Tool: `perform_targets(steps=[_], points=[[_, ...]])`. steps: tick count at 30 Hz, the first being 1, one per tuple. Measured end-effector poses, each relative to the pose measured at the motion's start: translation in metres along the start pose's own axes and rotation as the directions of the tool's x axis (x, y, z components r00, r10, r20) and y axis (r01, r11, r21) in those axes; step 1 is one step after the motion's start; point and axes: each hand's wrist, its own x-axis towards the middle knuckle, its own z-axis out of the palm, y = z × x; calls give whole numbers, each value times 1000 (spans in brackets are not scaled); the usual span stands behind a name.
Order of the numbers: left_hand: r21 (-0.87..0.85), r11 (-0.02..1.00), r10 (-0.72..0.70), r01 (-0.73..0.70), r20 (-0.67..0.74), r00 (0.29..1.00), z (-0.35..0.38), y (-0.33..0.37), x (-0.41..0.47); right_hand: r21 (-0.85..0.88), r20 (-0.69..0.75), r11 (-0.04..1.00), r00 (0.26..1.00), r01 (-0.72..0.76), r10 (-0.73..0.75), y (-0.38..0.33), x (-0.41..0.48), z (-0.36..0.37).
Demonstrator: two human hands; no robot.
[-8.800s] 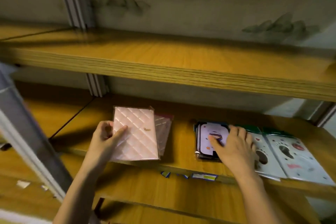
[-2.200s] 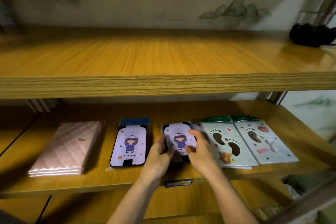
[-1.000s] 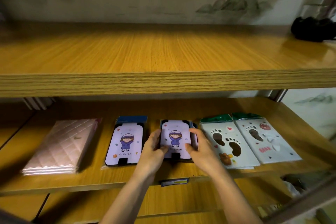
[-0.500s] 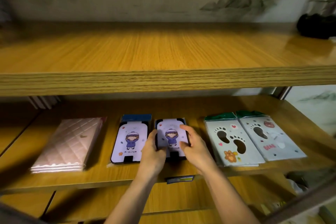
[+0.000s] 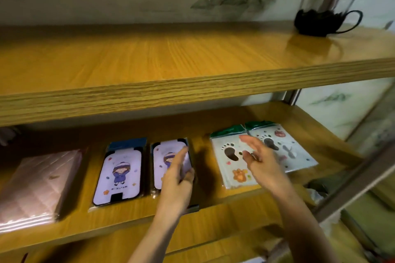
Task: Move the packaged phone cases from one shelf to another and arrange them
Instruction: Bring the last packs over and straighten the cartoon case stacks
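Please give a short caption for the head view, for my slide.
Open left hand on the right purple cartoon case, open right hand over the footprint cases.

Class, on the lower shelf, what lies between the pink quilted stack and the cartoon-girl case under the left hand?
Head view: a second packaged cartoon-girl case lies flat between the pink quilted stack and the case beneath the left hand.

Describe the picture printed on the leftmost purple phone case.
The purple phone case shows a cartoon figure in a blue coat and white hat; head view.

Cup (image 5: 314, 21) on upper shelf (image 5: 171, 55); cases (image 5: 119, 175) L-to-R on lower shelf (image 5: 213, 203).
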Motion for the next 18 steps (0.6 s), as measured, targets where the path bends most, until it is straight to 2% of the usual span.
perform_targets(steps=[3, 6, 11, 18], points=[[-75, 995, -61, 65, 56, 997, 29, 6, 4, -56, 53, 996, 995, -76, 79, 15, 8, -20], [-135, 980, -137, 148, 88, 987, 60, 10, 11, -112, 108, 992, 991, -62, 74, 23, 11, -30], [-174, 970, -176, 170, -21, 984, 93, 8, 20, -263, 217, 964, 976, 51, 8, 28, 14, -40], [-214, 964, -186, 158, -118, 976, 98, 10, 18, -298, 331, 949, 943, 100, 5, 22, 16, -42]])
